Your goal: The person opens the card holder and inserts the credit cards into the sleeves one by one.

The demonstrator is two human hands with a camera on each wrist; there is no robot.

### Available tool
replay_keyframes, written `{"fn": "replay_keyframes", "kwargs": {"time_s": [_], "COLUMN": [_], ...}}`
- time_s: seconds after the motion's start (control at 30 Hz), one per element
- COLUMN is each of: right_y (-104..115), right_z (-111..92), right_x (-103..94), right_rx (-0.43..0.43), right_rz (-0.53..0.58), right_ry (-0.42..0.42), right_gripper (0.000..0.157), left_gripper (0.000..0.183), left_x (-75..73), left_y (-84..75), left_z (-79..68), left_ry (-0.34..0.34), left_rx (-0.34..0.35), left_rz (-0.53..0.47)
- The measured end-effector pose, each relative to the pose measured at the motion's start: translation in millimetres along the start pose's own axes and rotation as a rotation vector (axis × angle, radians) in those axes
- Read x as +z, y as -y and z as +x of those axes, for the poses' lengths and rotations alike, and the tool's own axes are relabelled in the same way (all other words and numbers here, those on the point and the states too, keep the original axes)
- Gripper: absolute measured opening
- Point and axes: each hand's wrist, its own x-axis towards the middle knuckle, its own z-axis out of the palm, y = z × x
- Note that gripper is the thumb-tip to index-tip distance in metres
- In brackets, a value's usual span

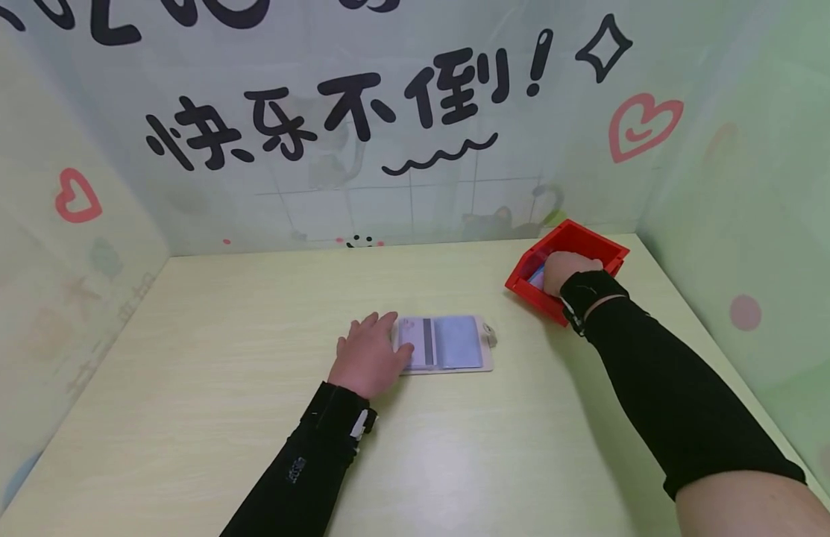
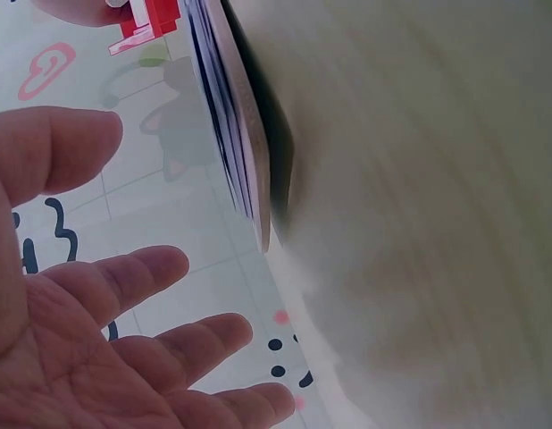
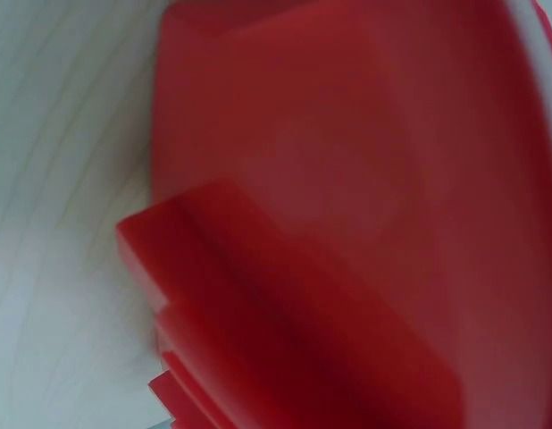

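An opened card holder (image 1: pixel 458 343) with pale purple pocket pages lies on the table, a small metal-looking clasp (image 1: pixel 490 335) at its right edge. My left hand (image 1: pixel 371 356) is at its left edge, fingers spread and thumb reaching over the corner in the head view. From the left wrist, the holder's layered edge (image 2: pixel 236 134) shows beyond the outstretched fingers. My right hand (image 1: pixel 570 270) reaches down into a red plastic bin (image 1: pixel 538 298). A bluish-purple item (image 1: pixel 538 277) shows beside that hand, inside the bin. The right fingers are hidden, so I cannot tell what they hold.
The bin stands tilted at the table's back right corner, close to the right wall panel (image 1: pixel 743 246). A printed backdrop (image 1: pixel 388 201) rises behind the table's far edge. The light wood tabletop (image 1: pixel 240 335) extends left and in front of the holder.
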Motion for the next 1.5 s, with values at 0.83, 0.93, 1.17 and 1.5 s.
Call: {"fn": "replay_keyframes", "kwargs": {"time_s": [0.83,0.93,1.17,1.5], "right_y": [0.1,-0.8,1.8,35.6], "right_z": [-27.0,-35.4,-69.1,-102.3], "right_x": [-15.8,-21.7,-35.1,-22.7], "right_rx": [-0.093,-0.103,-0.064,-0.047], "right_rz": [0.161,0.213,0.356,0.638], "right_ry": [-0.087,-0.131,-0.24,-0.317], "right_gripper": [0.013,0.017,0.032,0.046], "left_gripper": [0.062,0.062,0.063,0.062], "left_x": [3.4,3.3,2.9,1.2], "left_y": [2.2,2.1,1.2,-0.2], "left_z": [-0.1,-0.6,-0.6,0.5], "left_ry": [-0.013,-0.014,-0.015,-0.028], "left_rx": [-0.005,-0.004,-0.006,0.002], "left_rz": [0.019,0.023,0.029,0.037]}}
